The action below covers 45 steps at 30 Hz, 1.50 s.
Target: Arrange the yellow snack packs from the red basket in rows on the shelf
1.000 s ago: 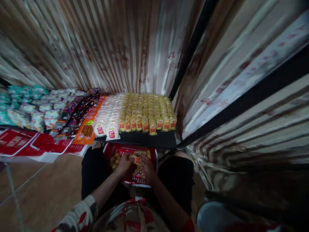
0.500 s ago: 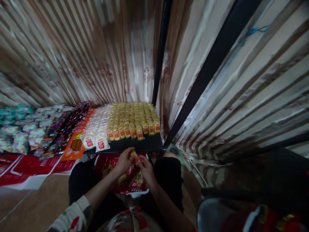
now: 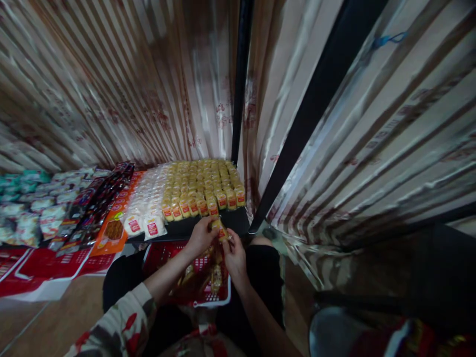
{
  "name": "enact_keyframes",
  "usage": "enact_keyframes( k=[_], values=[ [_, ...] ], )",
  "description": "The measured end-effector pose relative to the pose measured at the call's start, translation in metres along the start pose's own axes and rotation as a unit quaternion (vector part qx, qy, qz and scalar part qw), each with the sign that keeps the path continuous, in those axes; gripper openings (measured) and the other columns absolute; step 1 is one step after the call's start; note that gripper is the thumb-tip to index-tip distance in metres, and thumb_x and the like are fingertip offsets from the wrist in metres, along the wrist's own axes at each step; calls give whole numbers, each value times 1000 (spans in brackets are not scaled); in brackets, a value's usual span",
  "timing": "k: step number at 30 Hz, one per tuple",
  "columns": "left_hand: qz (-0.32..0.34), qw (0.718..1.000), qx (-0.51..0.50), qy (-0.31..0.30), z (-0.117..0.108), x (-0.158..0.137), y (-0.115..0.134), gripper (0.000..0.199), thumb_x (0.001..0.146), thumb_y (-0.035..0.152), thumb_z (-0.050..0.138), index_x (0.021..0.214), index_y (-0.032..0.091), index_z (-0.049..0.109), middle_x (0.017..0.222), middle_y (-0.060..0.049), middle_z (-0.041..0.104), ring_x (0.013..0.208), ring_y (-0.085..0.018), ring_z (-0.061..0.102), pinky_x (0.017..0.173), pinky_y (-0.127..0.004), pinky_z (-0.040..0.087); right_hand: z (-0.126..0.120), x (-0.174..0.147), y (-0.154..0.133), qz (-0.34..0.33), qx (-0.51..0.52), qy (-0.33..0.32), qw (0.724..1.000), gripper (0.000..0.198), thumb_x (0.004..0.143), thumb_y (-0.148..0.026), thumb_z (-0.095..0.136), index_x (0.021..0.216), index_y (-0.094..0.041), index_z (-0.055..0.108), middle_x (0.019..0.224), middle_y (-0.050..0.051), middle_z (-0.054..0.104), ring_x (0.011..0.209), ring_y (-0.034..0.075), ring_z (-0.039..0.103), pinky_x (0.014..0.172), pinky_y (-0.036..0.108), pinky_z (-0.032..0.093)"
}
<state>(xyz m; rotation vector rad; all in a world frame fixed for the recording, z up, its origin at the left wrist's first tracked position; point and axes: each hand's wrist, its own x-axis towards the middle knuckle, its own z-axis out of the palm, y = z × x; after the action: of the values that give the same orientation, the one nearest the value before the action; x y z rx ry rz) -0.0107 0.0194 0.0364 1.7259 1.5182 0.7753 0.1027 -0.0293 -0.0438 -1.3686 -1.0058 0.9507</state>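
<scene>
Between my two hands is a small yellow packaged snack (image 3: 220, 231) with a red label, just in front of the shelf edge. The fingers of my left hand (image 3: 203, 237) close on its left side. My right hand (image 3: 235, 253) pinches the wrapper at its right end. Below them a red plastic basket (image 3: 159, 255) rests on my lap, with several more yellow packets (image 3: 215, 277) inside. Rows of matching yellow packets (image 3: 203, 186) stand on the black shelf (image 3: 238, 220), labels facing me.
Left of the yellow rows lie white packets (image 3: 154, 225), an orange bag (image 3: 115, 230), dark packages (image 3: 94, 203) and white-and-green packets (image 3: 54, 215). A black metal post (image 3: 293, 144) slants up on the right, before a pleated curtain (image 3: 178, 89). More red baskets (image 3: 48, 267) are at lower left.
Both hands have moved forward and up with the yellow packaged snack, from above the basket to the shelf's front edge. The camera view has shifted slightly.
</scene>
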Motion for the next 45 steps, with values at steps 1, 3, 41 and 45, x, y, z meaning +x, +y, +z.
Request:
enact_keyframes(
  k=[1, 3, 41, 45],
  values=[
    [14, 1000, 18, 7, 1, 3, 3, 32, 74, 11, 55, 105, 17, 60, 98, -5, 62, 90, -15, 58, 83, -29, 47, 0, 1, -3, -24, -26, 11, 999, 41, 81, -34, 49, 119, -19, 52, 120, 11, 56, 105, 21, 57, 88, 38, 50],
    [40, 997, 57, 24, 2, 10, 10, 31, 75, 11, 56, 104, 18, 61, 100, -5, 61, 95, -16, 56, 88, -31, 45, 0, 2, -10, -72, -79, 31, 994, 43, 82, -30, 46, 123, -19, 50, 131, 12, 47, 116, 23, 49, 92, 41, 47],
    [228, 930, 237, 164, 17, 48, 5, 26, 87, 20, 46, 110, 20, 58, 124, -11, 48, 129, -26, 31, 104, -48, 33, 17, 56, -1, -210, -285, 12, 935, 49, 78, -12, 38, 125, -19, 53, 116, 13, 51, 112, 24, 46, 95, 42, 43],
    [277, 933, 225, 56, 24, 18, -7, 29, 89, 22, 41, 114, 21, 57, 111, -9, 57, 107, -20, 50, 95, -37, 44, 18, 56, 1, -163, -239, 12, 957, 39, 84, -23, 38, 118, -24, 57, 116, 8, 53, 109, 21, 48, 95, 38, 42]
  ],
)
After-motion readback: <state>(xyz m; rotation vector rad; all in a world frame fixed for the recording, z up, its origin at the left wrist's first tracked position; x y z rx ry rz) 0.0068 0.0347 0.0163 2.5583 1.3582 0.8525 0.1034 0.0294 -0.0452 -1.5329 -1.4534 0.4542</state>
